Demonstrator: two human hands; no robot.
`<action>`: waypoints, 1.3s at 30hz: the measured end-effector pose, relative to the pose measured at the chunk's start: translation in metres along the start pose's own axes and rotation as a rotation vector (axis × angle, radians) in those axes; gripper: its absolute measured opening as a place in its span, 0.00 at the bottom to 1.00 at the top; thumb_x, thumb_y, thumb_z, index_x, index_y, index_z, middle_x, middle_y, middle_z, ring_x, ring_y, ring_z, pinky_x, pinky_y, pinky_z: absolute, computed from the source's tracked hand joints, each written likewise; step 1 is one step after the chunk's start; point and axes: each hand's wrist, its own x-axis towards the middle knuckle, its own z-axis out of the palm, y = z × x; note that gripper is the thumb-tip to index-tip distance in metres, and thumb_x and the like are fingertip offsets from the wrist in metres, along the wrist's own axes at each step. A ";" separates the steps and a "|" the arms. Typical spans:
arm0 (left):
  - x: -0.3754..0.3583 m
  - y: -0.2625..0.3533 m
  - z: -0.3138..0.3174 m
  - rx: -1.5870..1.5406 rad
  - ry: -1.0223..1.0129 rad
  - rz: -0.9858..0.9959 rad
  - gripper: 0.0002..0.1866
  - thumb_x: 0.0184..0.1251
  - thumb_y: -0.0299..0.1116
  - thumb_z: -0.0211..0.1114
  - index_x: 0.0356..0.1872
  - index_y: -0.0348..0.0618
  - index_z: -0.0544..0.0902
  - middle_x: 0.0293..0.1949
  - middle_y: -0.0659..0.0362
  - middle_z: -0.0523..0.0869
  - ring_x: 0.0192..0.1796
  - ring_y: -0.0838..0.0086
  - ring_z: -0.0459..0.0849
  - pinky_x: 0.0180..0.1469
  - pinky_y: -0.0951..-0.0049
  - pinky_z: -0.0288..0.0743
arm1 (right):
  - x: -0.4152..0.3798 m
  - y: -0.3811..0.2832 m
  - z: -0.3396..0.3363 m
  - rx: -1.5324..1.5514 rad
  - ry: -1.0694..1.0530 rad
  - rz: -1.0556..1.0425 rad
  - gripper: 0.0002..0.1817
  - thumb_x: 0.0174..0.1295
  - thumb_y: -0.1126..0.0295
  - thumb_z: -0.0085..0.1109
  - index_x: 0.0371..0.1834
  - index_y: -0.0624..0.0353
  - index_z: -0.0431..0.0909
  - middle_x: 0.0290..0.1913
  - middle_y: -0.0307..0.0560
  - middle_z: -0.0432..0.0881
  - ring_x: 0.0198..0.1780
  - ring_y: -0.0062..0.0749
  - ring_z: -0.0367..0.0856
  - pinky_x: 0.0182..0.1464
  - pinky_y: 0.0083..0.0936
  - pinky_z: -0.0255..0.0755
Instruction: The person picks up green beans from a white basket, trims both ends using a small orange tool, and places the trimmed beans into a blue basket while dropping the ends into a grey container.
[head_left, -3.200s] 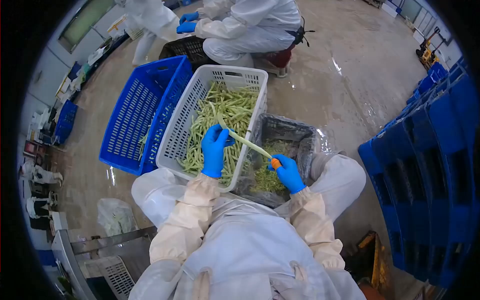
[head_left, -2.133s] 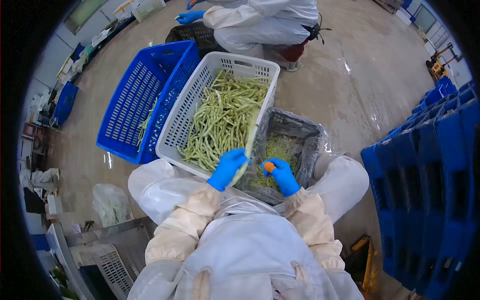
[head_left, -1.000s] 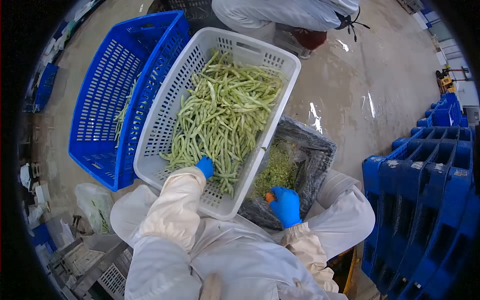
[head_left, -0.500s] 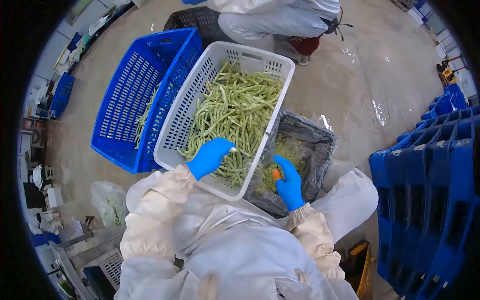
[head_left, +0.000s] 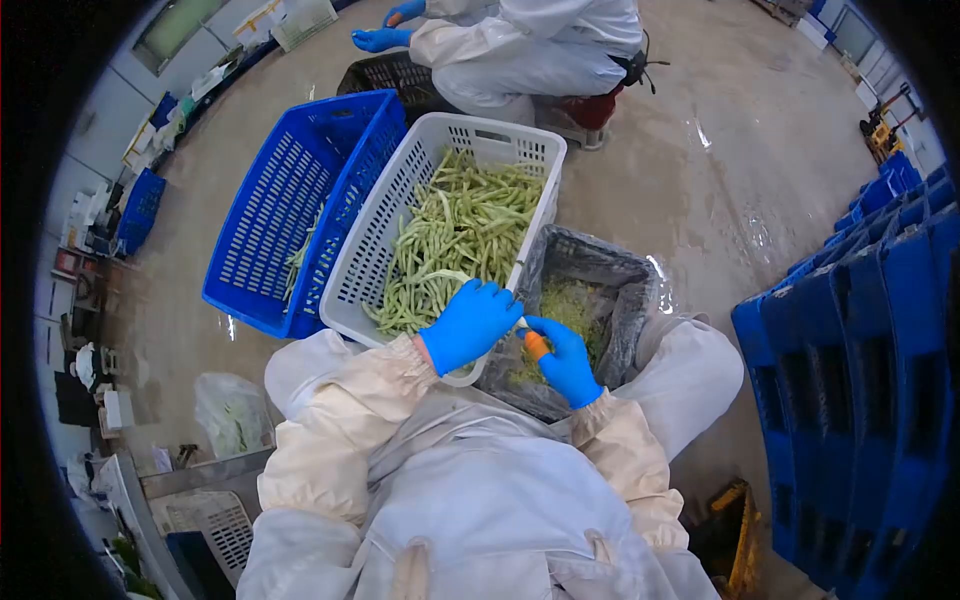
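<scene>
A pale green bean (head_left: pixel 447 275) sticks out on the far side of my left hand (head_left: pixel 468 326), whose blue-gloved fingers are closed round it. Its whitish end shows between my two hands. My right hand (head_left: pixel 566 366), gloved in blue too, is closed at that end, thumb and forefinger together. An orange piece (head_left: pixel 536 346) sits at the right thumb; whether it is a thumb cover or a small tool, I cannot make out. Below both hands stands a white perforated crate (head_left: pixel 355 265) holding a heap of green beans (head_left: pixel 465 225). A bin lined with dark plastic (head_left: pixel 640 265) holds green trimmings (head_left: pixel 575 310).
Left of the white crate stands a blue crate (head_left: pixel 270 215) with a few beans. Blue pallets (head_left: pixel 850 380) are stacked at the right. Ahead, a seated co-worker (head_left: pixel 530 60) wears blue gloves beside a black crate (head_left: pixel 395 80). A clear plastic bag (head_left: pixel 232 412) lies at left.
My left hand has moved right, off the heap, with a bean. It now meets my right hand, whose fingers have closed. The view has shifted, bringing the co-worker's hands into sight.
</scene>
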 end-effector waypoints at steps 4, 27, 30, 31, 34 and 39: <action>0.007 0.008 -0.005 0.032 -0.013 -0.017 0.14 0.46 0.29 0.59 0.38 0.45 0.75 0.30 0.59 0.74 0.38 0.65 0.75 0.41 0.67 0.68 | 0.001 0.000 -0.003 0.084 0.011 0.048 0.10 0.58 0.74 0.54 0.43 0.62 0.77 0.35 0.50 0.82 0.35 0.31 0.80 0.39 0.26 0.73; -0.044 -0.060 -0.096 -1.695 0.960 -0.538 0.10 0.70 0.30 0.49 0.47 0.38 0.73 0.45 0.51 0.79 0.50 0.65 0.79 0.50 0.63 0.79 | 0.002 0.056 -0.061 0.036 0.409 0.190 0.14 0.57 0.74 0.56 0.48 0.63 0.76 0.34 0.38 0.79 0.35 0.22 0.75 0.41 0.21 0.71; -0.034 -0.051 -0.081 -1.779 0.886 -0.492 0.10 0.70 0.30 0.49 0.48 0.39 0.73 0.48 0.51 0.77 0.53 0.62 0.77 0.51 0.59 0.78 | 0.009 0.026 -0.030 0.278 0.241 0.063 0.19 0.59 0.75 0.54 0.55 0.62 0.72 0.42 0.41 0.79 0.44 0.23 0.75 0.49 0.21 0.68; -0.031 -0.048 -0.077 -1.783 0.885 -0.489 0.10 0.70 0.30 0.49 0.48 0.39 0.73 0.48 0.51 0.77 0.53 0.62 0.77 0.51 0.59 0.78 | 0.010 0.015 -0.030 0.274 0.243 0.063 0.19 0.59 0.75 0.54 0.55 0.62 0.72 0.42 0.41 0.79 0.44 0.23 0.75 0.49 0.21 0.68; -0.021 -0.036 -0.066 -1.840 0.861 -0.498 0.10 0.70 0.30 0.49 0.47 0.38 0.73 0.47 0.51 0.78 0.53 0.62 0.77 0.51 0.59 0.78 | 0.009 -0.008 -0.031 0.428 0.033 0.153 0.18 0.63 0.73 0.50 0.56 0.65 0.70 0.47 0.46 0.79 0.48 0.25 0.75 0.55 0.24 0.66; -0.012 -0.025 -0.058 -1.832 0.850 -0.561 0.10 0.70 0.30 0.49 0.48 0.38 0.73 0.47 0.50 0.78 0.53 0.61 0.77 0.51 0.58 0.77 | 0.009 0.001 -0.033 0.323 0.008 0.200 0.11 0.64 0.71 0.50 0.45 0.66 0.75 0.38 0.43 0.81 0.41 0.23 0.76 0.47 0.22 0.68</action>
